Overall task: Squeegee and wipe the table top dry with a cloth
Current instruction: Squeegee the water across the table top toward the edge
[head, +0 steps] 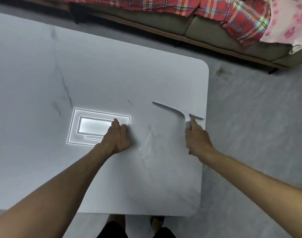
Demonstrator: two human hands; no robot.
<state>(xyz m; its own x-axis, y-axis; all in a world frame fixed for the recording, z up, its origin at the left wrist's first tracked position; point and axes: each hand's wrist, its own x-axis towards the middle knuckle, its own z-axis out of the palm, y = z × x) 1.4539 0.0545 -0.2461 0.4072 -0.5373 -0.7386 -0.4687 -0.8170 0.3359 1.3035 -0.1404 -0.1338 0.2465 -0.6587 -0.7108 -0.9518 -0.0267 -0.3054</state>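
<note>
One wide-angle head camera is looking steeply down onto the bench [112,74] from above its near edge, sitting close; the floor [249,117] is showing at right and a sofa [172,24] along the top.

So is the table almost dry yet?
Not yet. The far part of the table top shows no shiny drops, so it may be done. The right hand grips the squeegee, with its blade on the table near the right edge, and the left hand rests on the top. Shiny water streaks lie between the hands. No cloth is in view, so wiping is left.
</note>
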